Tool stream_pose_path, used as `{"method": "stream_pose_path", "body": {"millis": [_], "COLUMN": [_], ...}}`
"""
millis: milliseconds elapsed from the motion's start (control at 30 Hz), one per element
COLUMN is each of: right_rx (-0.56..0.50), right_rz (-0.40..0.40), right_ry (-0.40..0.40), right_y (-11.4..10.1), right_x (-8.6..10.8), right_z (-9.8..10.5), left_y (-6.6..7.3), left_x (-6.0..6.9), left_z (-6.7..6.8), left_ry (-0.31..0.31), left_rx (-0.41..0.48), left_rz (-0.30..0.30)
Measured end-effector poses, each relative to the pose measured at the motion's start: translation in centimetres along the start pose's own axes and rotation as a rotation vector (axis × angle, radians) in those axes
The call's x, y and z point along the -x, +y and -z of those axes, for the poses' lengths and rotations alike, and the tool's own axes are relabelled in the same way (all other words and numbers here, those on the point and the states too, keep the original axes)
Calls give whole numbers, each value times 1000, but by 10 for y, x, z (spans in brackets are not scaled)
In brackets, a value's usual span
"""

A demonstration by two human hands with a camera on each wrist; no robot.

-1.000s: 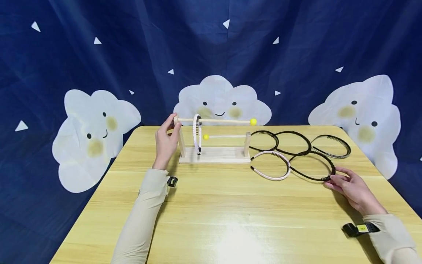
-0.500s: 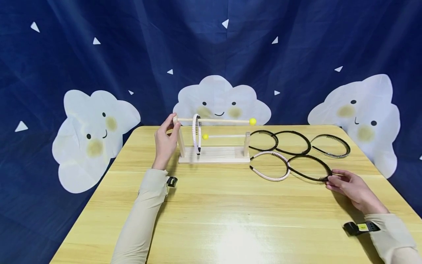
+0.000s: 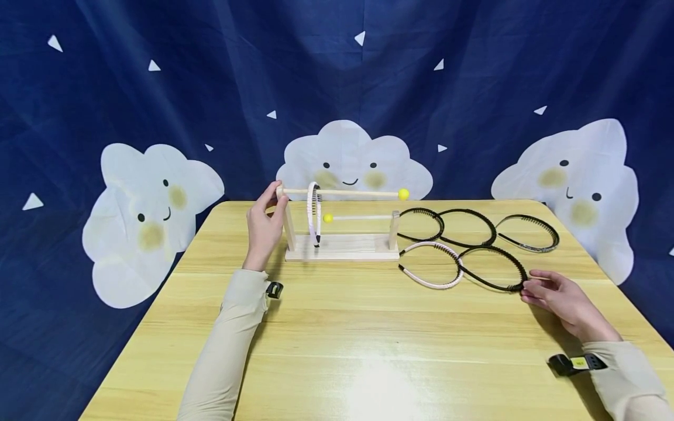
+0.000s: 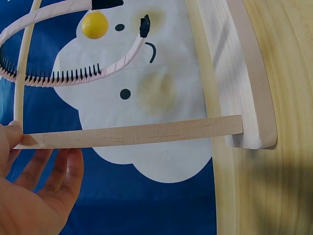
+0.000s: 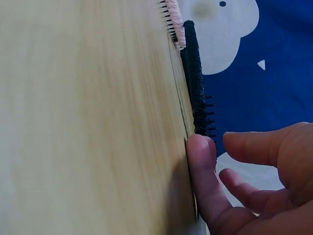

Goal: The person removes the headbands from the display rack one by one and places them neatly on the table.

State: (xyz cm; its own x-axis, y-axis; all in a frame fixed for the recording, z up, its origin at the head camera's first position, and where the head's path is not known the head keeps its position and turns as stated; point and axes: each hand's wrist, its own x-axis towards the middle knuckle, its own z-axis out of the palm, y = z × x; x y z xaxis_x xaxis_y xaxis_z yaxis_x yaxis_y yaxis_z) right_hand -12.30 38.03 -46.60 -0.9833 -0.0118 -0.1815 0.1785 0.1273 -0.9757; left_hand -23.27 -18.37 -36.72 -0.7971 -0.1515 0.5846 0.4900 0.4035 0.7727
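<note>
My left hand (image 3: 265, 231) grips the top of the left post of a wooden stand (image 3: 342, 255), thumb and fingers on either side in the left wrist view. A pale pink toothed headband (image 3: 312, 216) hangs on the stand's upper rod (image 3: 358, 192), near that post. At the right, my right hand (image 3: 566, 304) is beside a black toothed headband (image 3: 495, 248) lying on the table. One fingertip (image 5: 200, 147) overlaps the black band in the right wrist view, and another finger stands apart from it. Whether that fingertip touches the band is unclear.
Left of the black headband lies a pink headband (image 3: 444, 285). Two other black headbands (image 3: 421, 210) (image 3: 467, 210) and a dark patterned one (image 3: 542, 248) lie behind. Yellow balls (image 3: 403, 194) cap the rods. A blue curtain (image 3: 337, 70) hangs behind the wooden table (image 3: 316, 339).
The black headband by my right hand has shifted slightly left and settled, and my right fingers have loosened from it. My left hand and the stand have stayed in place.
</note>
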Motion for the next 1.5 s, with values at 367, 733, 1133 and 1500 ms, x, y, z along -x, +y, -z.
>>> {"method": "stream_pose_path", "body": {"millis": [367,733,1133,1500], "right_rx": [11,247,484,556], "right_rz": [31,163,333,531], "right_ry": [46,181,366,459], "right_y": [-4,-42,-106,-132], "right_x": [1,-3,-7,-8], "right_z": [-3,-27,-60,-98], "left_y": [-2,0,0,-4], "left_x": [0,0,0,-1], "left_z": [-1,-1,1,-1], "left_ry": [2,0,-5,-2], "left_rx": [12,26,14,5], "left_rz": [13,8,3,2]}}
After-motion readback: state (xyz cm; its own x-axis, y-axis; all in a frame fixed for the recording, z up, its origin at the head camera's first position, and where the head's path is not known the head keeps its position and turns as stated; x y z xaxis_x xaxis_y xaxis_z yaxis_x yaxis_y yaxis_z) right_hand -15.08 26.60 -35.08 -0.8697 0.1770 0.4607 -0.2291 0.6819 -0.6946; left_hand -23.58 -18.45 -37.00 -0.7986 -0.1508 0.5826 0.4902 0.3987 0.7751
